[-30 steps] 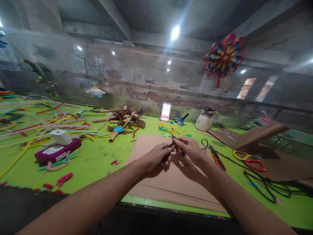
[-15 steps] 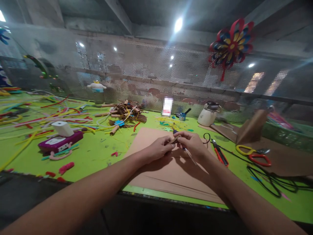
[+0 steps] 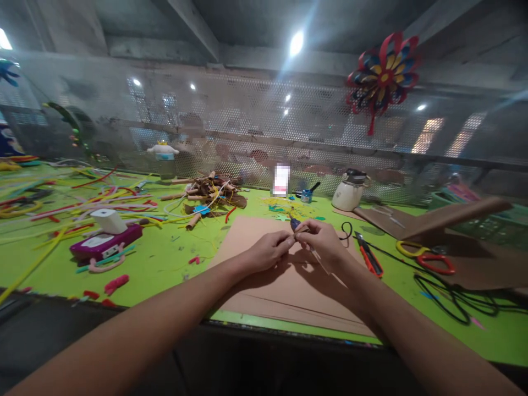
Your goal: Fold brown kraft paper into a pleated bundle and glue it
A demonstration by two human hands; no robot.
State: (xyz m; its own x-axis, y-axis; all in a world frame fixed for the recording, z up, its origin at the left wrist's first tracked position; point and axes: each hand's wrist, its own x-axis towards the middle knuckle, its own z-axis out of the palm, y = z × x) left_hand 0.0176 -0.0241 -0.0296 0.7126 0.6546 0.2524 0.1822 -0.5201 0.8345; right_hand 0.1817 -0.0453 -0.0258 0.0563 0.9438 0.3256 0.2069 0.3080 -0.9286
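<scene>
Small brown paper-like strip (image 3: 302, 231) is pinched by left hand (image 3: 270, 250) and right hand (image 3: 324, 242) above flat tan cardboard sheet (image 3: 289, 291), probably for steadiness; right hand also holds slim dark-blue tool (image 3: 294, 222).

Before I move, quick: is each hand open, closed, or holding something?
Left hand: closed, fingertips up against the right's; whether it grips anything can't be told.
Right hand: closed, apparently on a dark blue tool, mostly hidden.

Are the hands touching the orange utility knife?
No, the left hand and right hand are close together over the brown sheet, while the knife lies apart, to their right.
</scene>
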